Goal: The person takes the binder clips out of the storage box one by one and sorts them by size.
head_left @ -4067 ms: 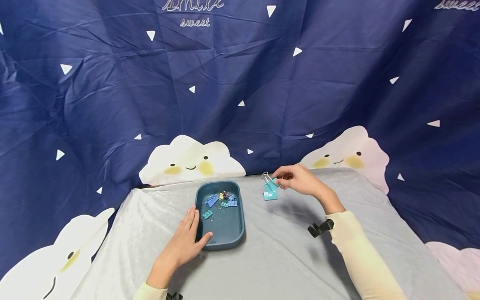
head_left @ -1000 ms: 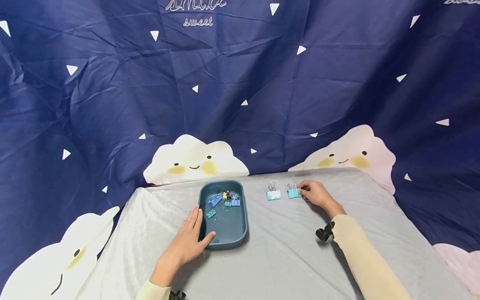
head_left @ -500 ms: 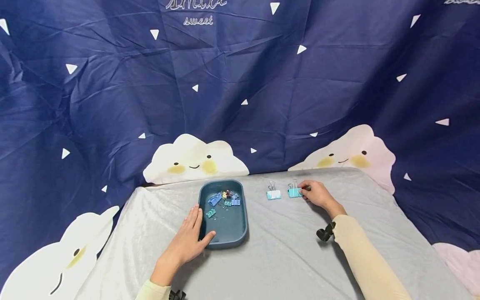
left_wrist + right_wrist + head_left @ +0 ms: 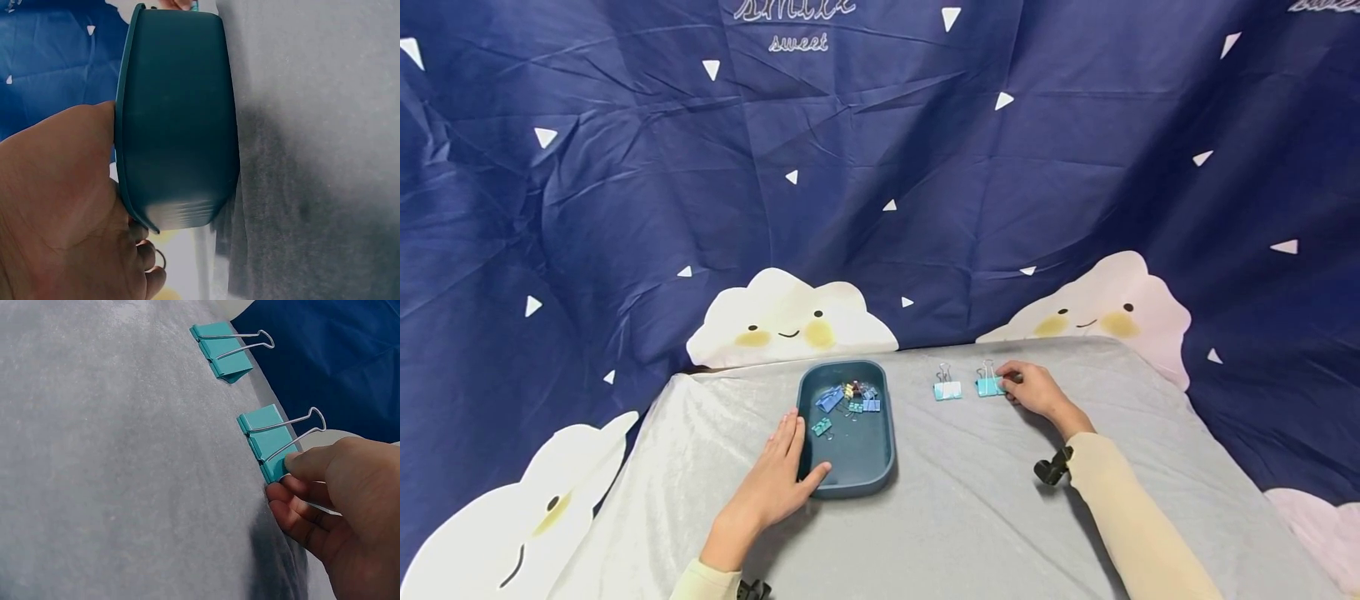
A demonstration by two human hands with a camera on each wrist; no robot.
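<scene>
My right hand (image 4: 1037, 390) pinches the right end of a teal binder clip (image 4: 259, 417) between thumb and fingers. This clip sits on the grey cloth with its wire handles pointing away. Left of it, a short gap apart, stands a second teal binder clip (image 4: 947, 391), likewise with its handles pointing to the back. My left hand (image 4: 769, 483) rests against the left side of a dark teal tray (image 4: 853, 462), fingers straight along the rim and thumb at the near corner. Inside the tray lie several smaller blue, green and yellow binder clips, among them a blue clip (image 4: 830, 399).
Grey cloth (image 4: 970, 517) covers the table. Behind its far edge hangs a navy curtain (image 4: 880, 150) with white triangles and smiling clouds. The tray's outer wall (image 4: 178, 119) fills the middle of the left wrist view.
About four seconds ago my right hand held its binder clip raised near the other one. That clip has come down on the cloth to the right. Over the last second, almost nothing moves.
</scene>
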